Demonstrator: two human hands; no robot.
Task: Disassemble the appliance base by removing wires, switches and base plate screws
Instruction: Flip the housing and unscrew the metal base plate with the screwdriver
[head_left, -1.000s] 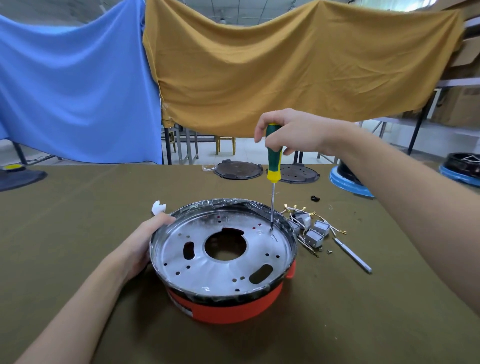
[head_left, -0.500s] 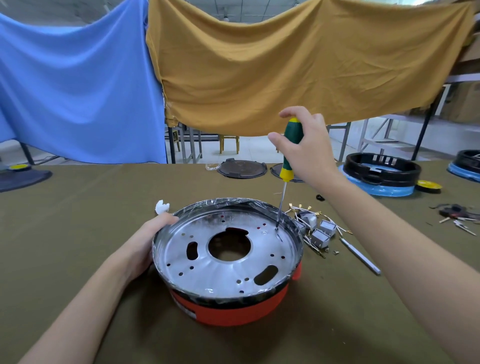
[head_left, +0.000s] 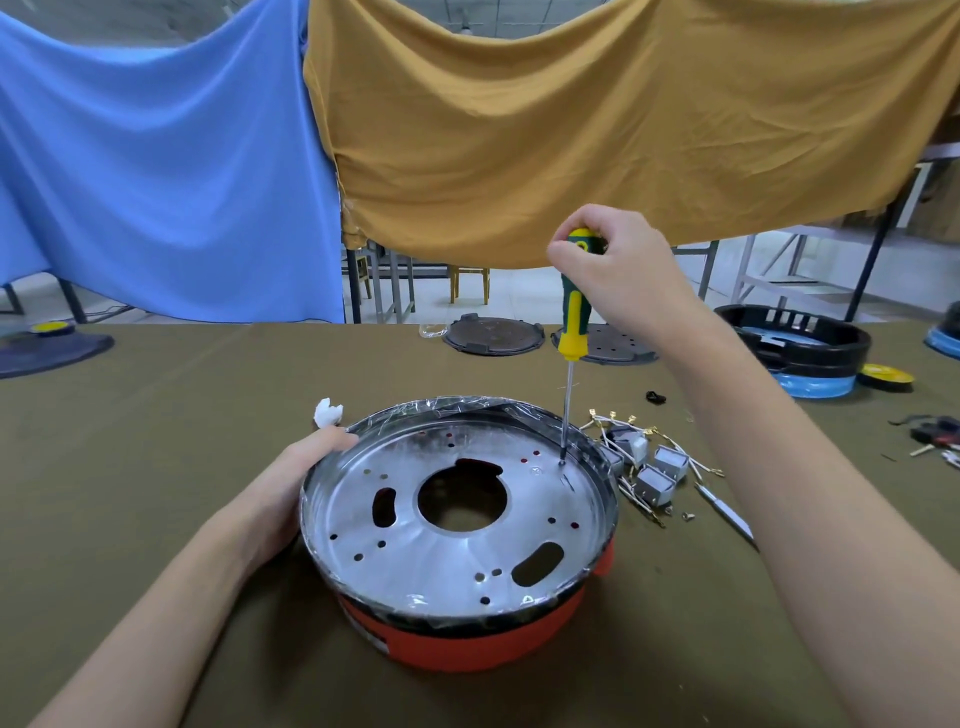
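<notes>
An orange appliance base stands on the table in front of me, with a shiny round metal base plate inside its rim. My left hand holds the base's left rim. My right hand grips the top of a green and yellow screwdriver, which stands nearly upright. Its tip rests on a screw at the plate's back right. Removed switches and wires lie in a small heap just right of the base.
A thin metal tool lies beside the heap. Two dark round plates sit at the table's far edge. A black and blue appliance base stands far right, with a yellow disc. White scrap lies behind my left hand.
My right hand has changed its hold on the screwdriver handle and shifted at the wrist, while the tip stays on the same screw. The left hand keeps its place on the rim.
</notes>
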